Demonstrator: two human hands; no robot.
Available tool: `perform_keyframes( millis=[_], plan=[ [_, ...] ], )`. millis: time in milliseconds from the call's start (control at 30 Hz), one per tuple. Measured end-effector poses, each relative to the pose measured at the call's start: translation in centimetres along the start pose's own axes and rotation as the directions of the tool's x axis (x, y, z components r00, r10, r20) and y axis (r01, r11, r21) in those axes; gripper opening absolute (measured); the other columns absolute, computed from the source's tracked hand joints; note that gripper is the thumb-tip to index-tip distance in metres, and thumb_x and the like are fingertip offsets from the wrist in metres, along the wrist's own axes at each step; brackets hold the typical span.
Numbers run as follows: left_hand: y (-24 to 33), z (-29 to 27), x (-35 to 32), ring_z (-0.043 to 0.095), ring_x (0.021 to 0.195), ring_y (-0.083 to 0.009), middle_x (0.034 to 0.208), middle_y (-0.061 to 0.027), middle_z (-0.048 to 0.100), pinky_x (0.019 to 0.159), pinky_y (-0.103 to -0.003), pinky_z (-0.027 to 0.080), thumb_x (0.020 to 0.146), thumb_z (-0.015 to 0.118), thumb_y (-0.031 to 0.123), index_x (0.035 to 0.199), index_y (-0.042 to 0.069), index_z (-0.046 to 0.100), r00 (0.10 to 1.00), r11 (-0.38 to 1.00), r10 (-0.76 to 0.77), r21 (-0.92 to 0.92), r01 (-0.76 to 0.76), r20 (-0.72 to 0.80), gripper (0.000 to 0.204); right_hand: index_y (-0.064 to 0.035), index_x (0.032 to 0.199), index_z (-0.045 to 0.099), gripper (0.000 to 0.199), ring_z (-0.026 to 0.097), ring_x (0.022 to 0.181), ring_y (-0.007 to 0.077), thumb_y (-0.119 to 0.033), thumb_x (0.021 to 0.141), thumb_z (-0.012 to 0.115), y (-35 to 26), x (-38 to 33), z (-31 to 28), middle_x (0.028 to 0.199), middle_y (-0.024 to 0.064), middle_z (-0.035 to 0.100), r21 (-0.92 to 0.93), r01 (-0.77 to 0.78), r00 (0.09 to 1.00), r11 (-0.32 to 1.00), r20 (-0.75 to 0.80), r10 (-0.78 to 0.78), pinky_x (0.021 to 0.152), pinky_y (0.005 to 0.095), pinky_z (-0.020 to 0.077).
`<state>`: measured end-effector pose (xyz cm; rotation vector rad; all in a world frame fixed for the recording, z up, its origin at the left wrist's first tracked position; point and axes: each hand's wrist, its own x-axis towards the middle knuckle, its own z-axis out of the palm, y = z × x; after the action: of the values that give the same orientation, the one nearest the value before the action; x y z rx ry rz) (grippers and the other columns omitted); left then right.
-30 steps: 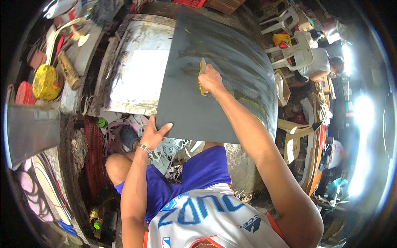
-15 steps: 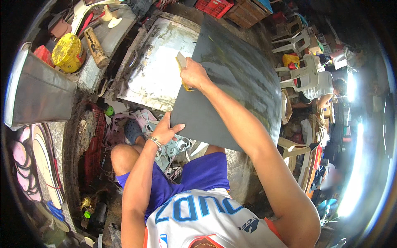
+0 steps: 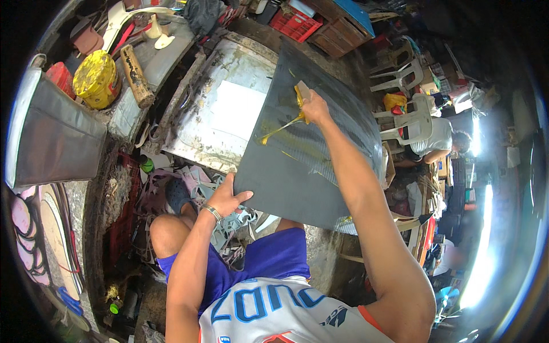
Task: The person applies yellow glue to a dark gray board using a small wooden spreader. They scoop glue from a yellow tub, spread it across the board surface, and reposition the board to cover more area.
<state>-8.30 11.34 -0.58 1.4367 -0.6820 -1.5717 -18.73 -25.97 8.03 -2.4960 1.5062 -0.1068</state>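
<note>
Since the earlier frame, a yellow glue streak (image 3: 280, 129) has been drawn toward eight o'clock across the dark sheet (image 3: 309, 154). A small spreader (image 3: 301, 94) is pinched in the right hand (image 3: 313, 107) at twelve o'clock. The sheet's lower-left corner is gripped by the left hand (image 3: 226, 197), thumb on top.

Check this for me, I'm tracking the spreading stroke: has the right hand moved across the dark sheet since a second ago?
Yes. The right hand has shifted from mid-sheet toward the upper left edge of the dark sheet.
</note>
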Motion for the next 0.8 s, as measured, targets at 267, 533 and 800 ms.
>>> perform_keyframes(
  millis=[267,533,800],
  plan=[
    [-0.1,0.1,0.1,0.069,0.111,-0.0285,0.130,-0.0219,0.063,0.065,-0.036,0.067,0.098,0.080,0.025,0.150,-0.001,0.033,1.000,0.999,-0.013,-0.045,0.014,0.027,0.075,-0.0052,0.130,0.060,0.033,0.067,0.119,0.0452,-0.018,0.100,0.059,-5.1,-2.2,2.4,0.125,0.0244,0.071,-0.026,0.205,0.976,0.978,0.080,-0.202,0.101,0.0546,0.0526],
    [0.3,-0.2,0.0,0.070,0.110,-0.0279,0.132,-0.0226,0.062,0.063,-0.035,0.067,0.098,0.080,0.024,0.150,-0.003,0.034,0.999,0.999,-0.044,0.024,0.044,0.013,0.075,-0.0043,0.135,0.059,0.035,0.063,0.124,0.0486,-0.023,0.105,0.058,-7.4,-4.7,-0.6,0.129,0.0290,0.068,0.226,0.340,0.905,0.913,0.183,-0.383,0.104,0.0525,0.0494],
    [0.1,-0.1,0.1,0.073,0.102,-0.0271,0.129,-0.0237,0.065,0.061,-0.035,0.066,0.097,0.080,0.025,0.146,-0.003,0.036,1.000,1.000,0.001,0.024,-0.001,-0.007,0.071,-0.0070,0.141,0.056,0.039,0.061,0.128,0.0442,-0.012,0.103,0.051,-1.6,-1.8,-1.4,0.133,0.0230,0.068,-0.009,0.253,0.951,0.968,0.189,-0.246,0.108,0.0527,0.0484]
  ],
)
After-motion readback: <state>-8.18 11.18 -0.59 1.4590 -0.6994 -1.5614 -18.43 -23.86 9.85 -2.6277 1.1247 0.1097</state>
